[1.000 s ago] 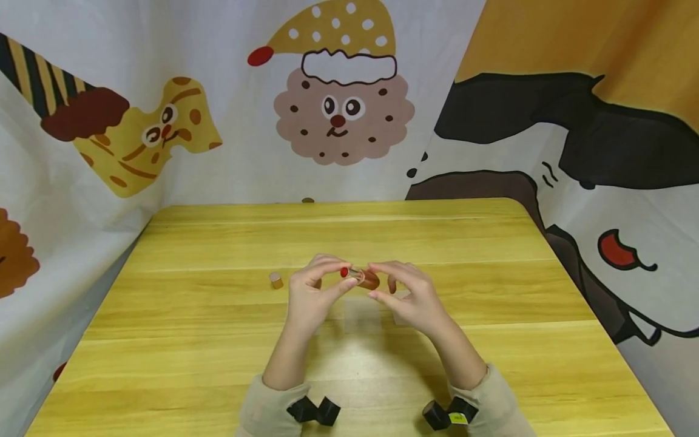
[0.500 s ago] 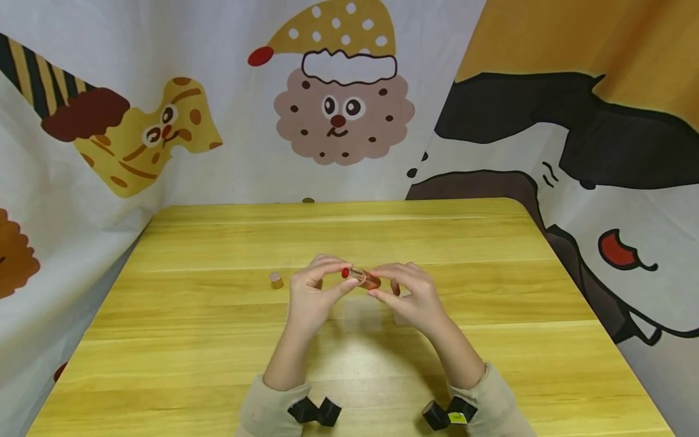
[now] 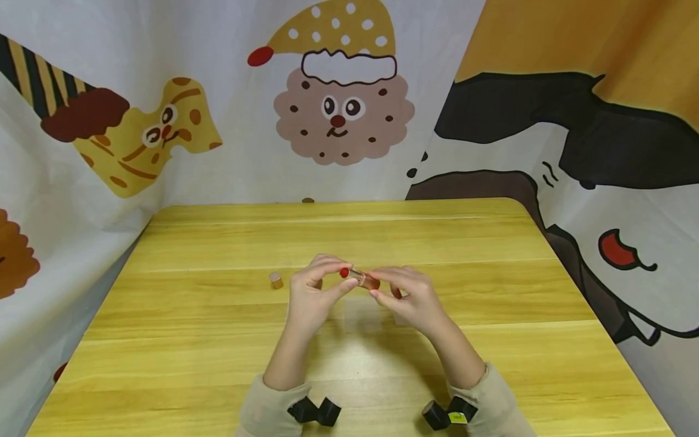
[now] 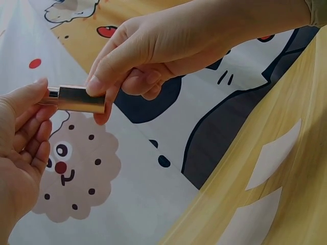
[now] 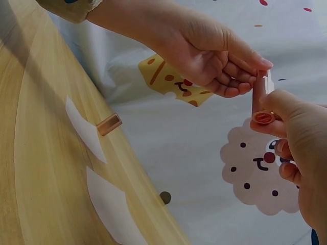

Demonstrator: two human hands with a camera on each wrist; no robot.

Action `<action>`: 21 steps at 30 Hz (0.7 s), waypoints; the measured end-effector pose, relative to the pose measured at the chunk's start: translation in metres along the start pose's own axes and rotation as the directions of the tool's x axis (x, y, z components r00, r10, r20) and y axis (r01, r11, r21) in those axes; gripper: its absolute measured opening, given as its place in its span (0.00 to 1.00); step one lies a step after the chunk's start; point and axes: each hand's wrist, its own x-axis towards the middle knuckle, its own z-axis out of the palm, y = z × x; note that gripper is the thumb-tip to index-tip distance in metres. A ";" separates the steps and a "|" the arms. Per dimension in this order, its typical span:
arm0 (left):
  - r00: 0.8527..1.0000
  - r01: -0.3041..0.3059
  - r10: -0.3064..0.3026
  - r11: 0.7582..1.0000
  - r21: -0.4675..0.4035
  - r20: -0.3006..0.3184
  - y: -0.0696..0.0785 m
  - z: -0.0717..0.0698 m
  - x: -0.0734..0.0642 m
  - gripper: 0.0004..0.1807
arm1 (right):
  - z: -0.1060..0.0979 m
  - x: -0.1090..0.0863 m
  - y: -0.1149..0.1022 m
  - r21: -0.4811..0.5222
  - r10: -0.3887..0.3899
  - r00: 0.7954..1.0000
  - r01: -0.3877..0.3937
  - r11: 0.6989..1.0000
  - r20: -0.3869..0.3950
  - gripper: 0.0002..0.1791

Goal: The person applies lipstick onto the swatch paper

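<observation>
An uncapped lipstick (image 3: pixel 369 281) is held sideways between both hands above the table, its red tip towards the left. My left hand (image 3: pixel 311 294) pinches the tip end between thumb and forefinger. At the other end, my right hand (image 3: pixel 412 294) pinches the shiny gold-toned base between thumb and fingertips. In the left wrist view the base of the lipstick (image 4: pixel 82 99) shows, while the left fingers hide the red tip. The right wrist view shows the round bottom of the lipstick (image 5: pixel 263 118). The lipstick's cap (image 3: pixel 276 280) rests on the table, left of the left hand.
Two whitish paper squares lie on the wooden table (image 3: pixel 191 340): one square (image 3: pixel 363 314) below the lipstick, the other square (image 3: pixel 401 318) partly under the right hand. A printed curtain (image 3: pixel 218 170) hangs behind the table. Black wrist devices (image 3: pixel 317 411) sit at both cuffs.
The right thumb and fingers have moved in from slightly apart to grip the lipstick's base, and shifted a little. The left hand and the cap have stayed in place.
</observation>
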 end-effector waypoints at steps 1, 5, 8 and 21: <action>1.000 0.001 -0.001 1.000 -0.001 -0.001 0.000 0.000 0.000 0.11 | 0.000 0.000 0.000 0.007 -0.004 1.000 0.004 1.000 0.008 0.17; 1.000 0.013 -0.013 1.000 0.001 -0.007 -0.001 -0.001 -0.001 0.11 | 0.001 -0.002 0.002 0.051 -0.006 0.999 0.004 0.999 0.039 0.16; 1.000 0.017 -0.017 1.000 0.004 -0.007 0.000 -0.001 -0.001 0.11 | 0.001 -0.003 0.002 0.073 0.014 0.998 -0.018 0.997 0.060 0.16; 1.000 0.023 -0.023 1.000 0.003 -0.008 0.000 0.000 0.000 0.12 | -0.001 -0.005 0.001 0.059 0.079 0.987 -0.088 0.994 0.141 0.15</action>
